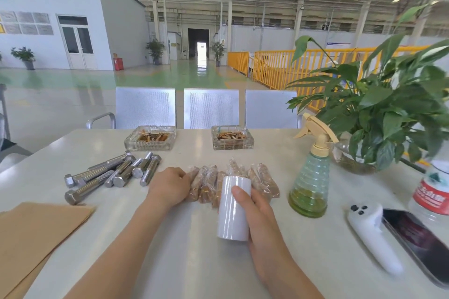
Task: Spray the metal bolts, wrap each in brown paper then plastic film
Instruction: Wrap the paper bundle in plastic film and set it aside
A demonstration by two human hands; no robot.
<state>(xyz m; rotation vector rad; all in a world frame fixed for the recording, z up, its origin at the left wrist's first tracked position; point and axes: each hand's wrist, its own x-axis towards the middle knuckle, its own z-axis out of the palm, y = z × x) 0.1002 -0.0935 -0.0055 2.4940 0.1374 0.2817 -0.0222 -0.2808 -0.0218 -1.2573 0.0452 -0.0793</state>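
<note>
Two bare hands are working at a pale bench [189, 262]: the right hand [257, 211] is gripping an upright white roll of plastic film [233, 209], while the left hand [170, 185], fingers curled, is resting against a row of paper-and-film-wrapped bolts [209, 183]. Bare steel hex bolts [114, 172] are lying left, brown paper sheets [36, 233] nearer, a green spray bottle [311, 177] standing right.

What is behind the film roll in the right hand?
Behind the film roll, held by the right hand, lies a row of wrapped bolts. The roll hides the middle bundles' near ends, so their count stays uncertain.
</note>
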